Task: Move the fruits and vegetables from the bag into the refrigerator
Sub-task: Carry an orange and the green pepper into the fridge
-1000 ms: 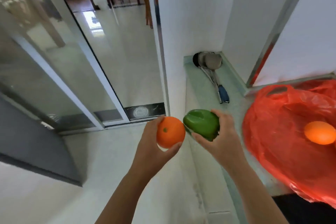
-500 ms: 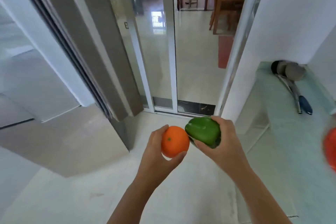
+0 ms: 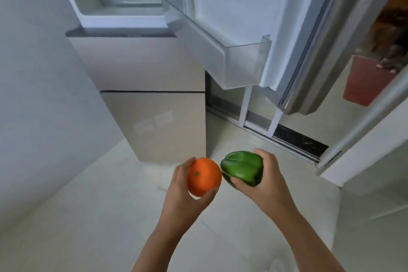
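My left hand point(image 3: 183, 192) grips an orange point(image 3: 203, 176) at chest height in the lower middle of the view. Right beside it, my right hand point(image 3: 266, 181) holds a green bell pepper point(image 3: 242, 168); the two items nearly touch. Ahead stands the beige refrigerator point(image 3: 143, 66), its lower drawers closed and its upper compartment point(image 3: 123, 6) open at the top of the view. The upper door point(image 3: 242, 6) swings out to the right, carrying a clear door shelf point(image 3: 240, 59) with nothing in it. The bag is out of view.
A white wall point(image 3: 33, 73) runs along the left of the refrigerator. A sliding glass door with a metal frame point(image 3: 364, 117) and floor track point(image 3: 287, 137) lies at the right, behind the open fridge door. Pale tiled floor point(image 3: 88, 216) lies underfoot.
The view has swung left from the counter with the red bag, past the glass door, to the open refrigerator. Both hands keep the same hold on the orange and the pepper.
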`<action>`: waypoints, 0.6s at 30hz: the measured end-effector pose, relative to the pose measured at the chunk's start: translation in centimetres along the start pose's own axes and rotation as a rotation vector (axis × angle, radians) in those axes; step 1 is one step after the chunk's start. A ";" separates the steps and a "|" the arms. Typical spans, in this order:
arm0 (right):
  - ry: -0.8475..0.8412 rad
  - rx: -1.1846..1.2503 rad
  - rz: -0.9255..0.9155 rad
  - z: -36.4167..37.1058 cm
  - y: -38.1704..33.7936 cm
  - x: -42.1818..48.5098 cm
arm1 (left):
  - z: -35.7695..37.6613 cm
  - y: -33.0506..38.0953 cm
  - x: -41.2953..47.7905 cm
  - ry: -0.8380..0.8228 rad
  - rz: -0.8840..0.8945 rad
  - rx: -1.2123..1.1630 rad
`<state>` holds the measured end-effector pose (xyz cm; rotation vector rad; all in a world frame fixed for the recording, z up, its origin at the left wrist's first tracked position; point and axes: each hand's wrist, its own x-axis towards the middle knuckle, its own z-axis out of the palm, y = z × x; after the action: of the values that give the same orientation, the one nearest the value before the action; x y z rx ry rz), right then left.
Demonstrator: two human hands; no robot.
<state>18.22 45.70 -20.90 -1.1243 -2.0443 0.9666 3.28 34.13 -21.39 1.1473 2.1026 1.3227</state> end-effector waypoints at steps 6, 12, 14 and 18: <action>-0.186 0.039 -0.092 7.1 -3.9 1.9 | -6.0 -3.9 0.2 0.188 -0.127 -0.016; -0.301 0.065 -0.203 14.3 -7.7 6.9 | -11.3 -6.7 3.6 0.354 -0.189 -0.060; -0.317 0.111 -0.232 16.8 -9.3 9.3 | -13.5 -7.2 5.7 0.387 -0.184 -0.048; -0.329 0.174 -0.287 21.6 -13.7 15.1 | -18.4 -7.2 10.4 0.440 -0.178 -0.010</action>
<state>-11.40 47.24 -19.17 -0.5889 -2.2470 1.2132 -18.63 30.90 -18.18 0.6850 2.4278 1.6067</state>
